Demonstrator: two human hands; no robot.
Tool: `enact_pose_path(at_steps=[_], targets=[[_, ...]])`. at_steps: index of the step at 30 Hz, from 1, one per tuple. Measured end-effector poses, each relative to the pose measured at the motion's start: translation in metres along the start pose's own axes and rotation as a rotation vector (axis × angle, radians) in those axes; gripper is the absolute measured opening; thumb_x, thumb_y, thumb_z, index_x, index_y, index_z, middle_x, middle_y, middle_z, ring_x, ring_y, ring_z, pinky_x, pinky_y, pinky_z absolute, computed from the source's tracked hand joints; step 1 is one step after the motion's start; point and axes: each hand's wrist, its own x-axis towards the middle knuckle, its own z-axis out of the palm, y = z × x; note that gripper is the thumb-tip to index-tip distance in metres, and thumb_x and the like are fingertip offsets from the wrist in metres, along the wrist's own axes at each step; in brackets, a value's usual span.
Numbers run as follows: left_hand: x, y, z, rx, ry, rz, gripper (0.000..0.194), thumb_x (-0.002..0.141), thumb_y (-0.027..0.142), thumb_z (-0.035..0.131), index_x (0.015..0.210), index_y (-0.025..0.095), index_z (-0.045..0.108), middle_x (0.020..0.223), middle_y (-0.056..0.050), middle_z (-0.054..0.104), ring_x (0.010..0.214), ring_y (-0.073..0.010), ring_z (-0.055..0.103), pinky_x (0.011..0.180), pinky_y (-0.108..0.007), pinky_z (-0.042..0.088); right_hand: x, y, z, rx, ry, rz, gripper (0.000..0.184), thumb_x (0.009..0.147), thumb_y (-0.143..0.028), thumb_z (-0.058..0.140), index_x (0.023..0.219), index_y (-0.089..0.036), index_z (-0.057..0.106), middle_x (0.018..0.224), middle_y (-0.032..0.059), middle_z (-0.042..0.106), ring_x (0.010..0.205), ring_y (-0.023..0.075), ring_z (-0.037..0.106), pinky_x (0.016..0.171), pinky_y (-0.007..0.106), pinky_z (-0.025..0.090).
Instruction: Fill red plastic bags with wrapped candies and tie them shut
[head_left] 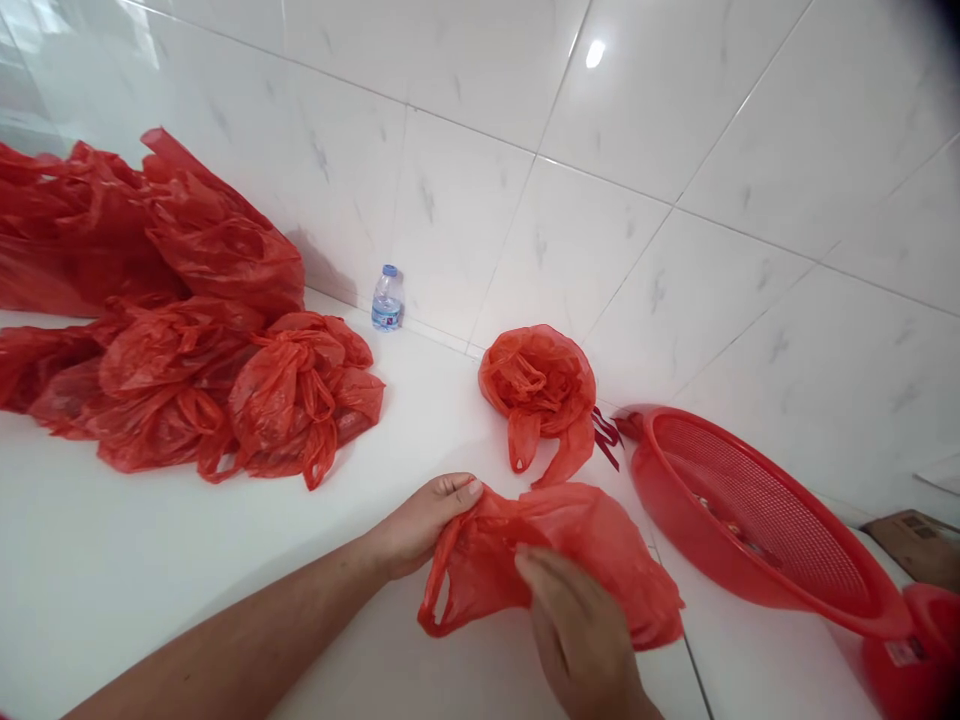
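A red plastic bag (600,525) with a loop handle is held up above the white surface, its body spread out to the right. My left hand (431,515) pinches its upper left edge between thumb and fingers, beside the handle. In front of the bag, my right hand (577,625) has its fingers bent and pressed together, the tips against the film; its thumb is mostly hidden. Just behind lies a crumpled heap of red plastic bags (536,385), with handles trailing towards me.
At left are several knotted, filled red bags (292,400) and larger red bags (217,225). A small water bottle (387,300) stands by the tiled wall (465,190). To the right, a red plastic basket (750,590) leans tilted with small items inside, near a cardboard piece (919,545).
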Motion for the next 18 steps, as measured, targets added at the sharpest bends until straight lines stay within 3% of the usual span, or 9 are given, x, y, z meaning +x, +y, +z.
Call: enact_pose_path(at_steps=[2, 4, 6, 8, 11, 14, 15, 16, 18], targets=[[-0.002, 0.003, -0.001, -0.002, -0.018, -0.014, 0.042, 0.073, 0.053, 0.066, 0.063, 0.016, 0.05, 0.061, 0.001, 0.054, 0.052, -0.009, 0.046, 0.053, -0.022, 0.036, 0.006, 0.022, 0.003, -0.202, -0.187, 0.28, 0.03, 0.088, -0.019, 0.038, 0.094, -0.021, 0.067, 0.075, 0.0084, 0.071, 0.064, 0.0227, 0.067, 0.055, 0.033, 0.051], [-0.001, 0.006, -0.005, 0.013, -0.021, -0.01, 0.042, 0.073, 0.055, 0.065, 0.063, 0.017, 0.05, 0.058, 0.002, 0.05, 0.05, -0.008, 0.042, 0.049, -0.021, 0.032, 0.013, 0.045, 0.001, -0.331, -0.438, 0.551, 0.029, 0.088, -0.026, 0.038, 0.084, -0.021, 0.067, 0.068, 0.008, 0.068, 0.059, 0.0233, 0.064, 0.051, 0.033, 0.046], [0.003, 0.01, -0.01, 0.05, -0.013, -0.005, 0.041, 0.073, 0.054, 0.066, 0.064, 0.016, 0.051, 0.057, 0.004, 0.047, 0.048, -0.0068, 0.038, 0.047, -0.02, 0.029, 0.018, 0.059, -0.003, -0.342, -0.602, 0.663, 0.021, 0.084, -0.029, 0.045, 0.084, -0.023, 0.065, 0.073, 0.0065, 0.069, 0.066, 0.0236, 0.065, 0.055, 0.032, 0.044], [0.005, 0.019, -0.014, 0.128, 0.046, 0.01, 0.036, 0.073, 0.05, 0.067, 0.069, 0.016, 0.055, 0.059, 0.004, 0.048, 0.049, -0.007, 0.04, 0.048, -0.02, 0.03, 0.019, 0.063, -0.007, -0.297, -0.661, 0.67, 0.014, 0.078, -0.029, 0.053, 0.085, -0.025, 0.064, 0.076, 0.0043, 0.069, 0.069, 0.0226, 0.065, 0.056, 0.03, 0.042], [-0.005, 0.038, -0.005, 0.355, 0.357, 0.219, 0.026, 0.074, 0.043, 0.067, 0.079, 0.019, 0.059, 0.069, 0.002, 0.055, 0.058, -0.0108, 0.048, 0.055, -0.022, 0.037, 0.02, 0.056, -0.009, -0.233, -0.652, 0.626, 0.024, 0.072, -0.028, 0.058, 0.096, -0.025, 0.063, 0.084, 0.0039, 0.069, 0.073, 0.0224, 0.065, 0.058, 0.029, 0.041], [-0.032, 0.053, 0.027, 0.658, 0.687, 0.648, 0.012, 0.076, 0.031, 0.065, 0.084, 0.024, 0.061, 0.083, 0.0, 0.061, 0.079, -0.0167, 0.056, 0.073, -0.028, 0.042, 0.02, 0.049, -0.007, -0.234, -0.663, 0.6, 0.039, 0.071, -0.025, 0.059, 0.109, -0.021, 0.059, 0.088, 0.0074, 0.07, 0.076, 0.0245, 0.065, 0.057, 0.03, 0.04], [-0.041, 0.054, 0.04, 0.745, 0.658, 0.778, 0.007, 0.075, 0.027, 0.064, 0.081, 0.025, 0.062, 0.08, 0.0, 0.061, 0.078, -0.0182, 0.056, 0.075, -0.03, 0.042, 0.019, 0.048, -0.005, -0.231, -0.667, 0.603, 0.038, 0.07, -0.023, 0.058, 0.108, -0.02, 0.059, 0.086, 0.008, 0.07, 0.075, 0.025, 0.065, 0.056, 0.03, 0.039], [-0.047, 0.052, 0.053, 0.825, 0.479, 0.835, 0.003, 0.075, 0.023, 0.063, 0.077, 0.025, 0.064, 0.075, -0.001, 0.062, 0.074, -0.0193, 0.056, 0.073, -0.031, 0.043, 0.019, 0.048, -0.004, -0.22, -0.659, 0.606, 0.036, 0.07, -0.023, 0.058, 0.106, -0.02, 0.06, 0.085, 0.0083, 0.07, 0.074, 0.0254, 0.065, 0.055, 0.031, 0.038], [-0.049, 0.041, 0.073, 0.93, 0.022, 0.736, 0.011, 0.074, 0.017, 0.061, 0.072, 0.027, 0.066, 0.07, -0.003, 0.064, 0.069, -0.0217, 0.057, 0.069, -0.034, 0.044, 0.016, 0.047, 0.0, -0.162, -0.595, 0.603, 0.034, 0.071, -0.025, 0.058, 0.105, -0.021, 0.06, 0.085, 0.0075, 0.07, 0.072, 0.0253, 0.065, 0.054, 0.031, 0.038]])
